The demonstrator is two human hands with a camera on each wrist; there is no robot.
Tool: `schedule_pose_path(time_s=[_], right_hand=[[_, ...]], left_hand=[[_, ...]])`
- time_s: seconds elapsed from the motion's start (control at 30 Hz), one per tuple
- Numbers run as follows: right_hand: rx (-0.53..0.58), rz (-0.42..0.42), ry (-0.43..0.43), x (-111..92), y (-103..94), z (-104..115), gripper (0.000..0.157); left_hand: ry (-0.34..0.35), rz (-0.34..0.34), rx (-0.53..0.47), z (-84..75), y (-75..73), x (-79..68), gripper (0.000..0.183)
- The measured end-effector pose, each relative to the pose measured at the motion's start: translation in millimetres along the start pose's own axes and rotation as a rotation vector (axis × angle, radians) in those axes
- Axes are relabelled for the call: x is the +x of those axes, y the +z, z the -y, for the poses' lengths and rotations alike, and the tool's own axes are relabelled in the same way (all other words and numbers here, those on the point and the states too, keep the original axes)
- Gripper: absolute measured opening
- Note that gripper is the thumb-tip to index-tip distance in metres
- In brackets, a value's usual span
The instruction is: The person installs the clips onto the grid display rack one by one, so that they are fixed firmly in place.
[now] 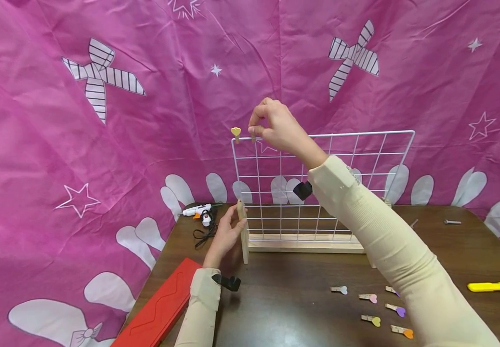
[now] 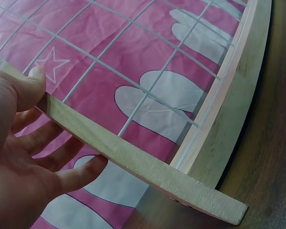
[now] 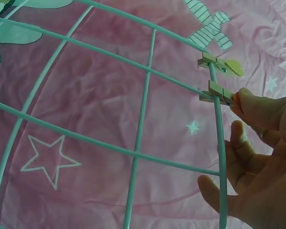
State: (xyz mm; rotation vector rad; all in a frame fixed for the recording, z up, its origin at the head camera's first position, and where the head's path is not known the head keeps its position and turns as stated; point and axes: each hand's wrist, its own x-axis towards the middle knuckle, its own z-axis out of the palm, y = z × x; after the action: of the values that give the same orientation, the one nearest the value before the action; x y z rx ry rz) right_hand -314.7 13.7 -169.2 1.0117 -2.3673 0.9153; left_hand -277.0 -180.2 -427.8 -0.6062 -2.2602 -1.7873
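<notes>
A white wire grid panel (image 1: 362, 134) stands upright in a wooden frame on the table. At its upper left, my right hand (image 1: 278, 126) pinches a small wooden clothespin (image 3: 219, 92) between thumb and forefinger. That clothespin straddles the top wire. Just left of it, a clothespin with a yellow heart (image 1: 235, 132) is clipped near the panel's corner. Lower down, my left hand (image 1: 225, 235) grips the left wooden upright (image 2: 128, 145), thumb on one side and fingers on the other.
Several heart clothespins (image 1: 368, 298) lie on the brown table (image 1: 284, 299) at front right. A yellow-handled screwdriver (image 1: 487, 287) is farther right, with a bolt (image 1: 452, 222) behind it. A white glue gun (image 1: 197, 210) with its cord and a red case (image 1: 161, 303) occupy the left side.
</notes>
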Motion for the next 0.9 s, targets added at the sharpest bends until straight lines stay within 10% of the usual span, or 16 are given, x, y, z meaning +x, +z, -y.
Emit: schedule_pose_path(time_s=[0.3,0.9], right_hand=[[-0.056,0.044,0.06,-9.3,-11.2,2.9,0.012],[-0.188,0.008,-0.138,-93.4,-54.5,-15.7,0.011]], left_hand=[[-0.005,-0.015,0.003,0.6,2.5,-0.3,0.04],[-0.001,-0.016,0.006,1.0,0.3,0.3,0.043]])
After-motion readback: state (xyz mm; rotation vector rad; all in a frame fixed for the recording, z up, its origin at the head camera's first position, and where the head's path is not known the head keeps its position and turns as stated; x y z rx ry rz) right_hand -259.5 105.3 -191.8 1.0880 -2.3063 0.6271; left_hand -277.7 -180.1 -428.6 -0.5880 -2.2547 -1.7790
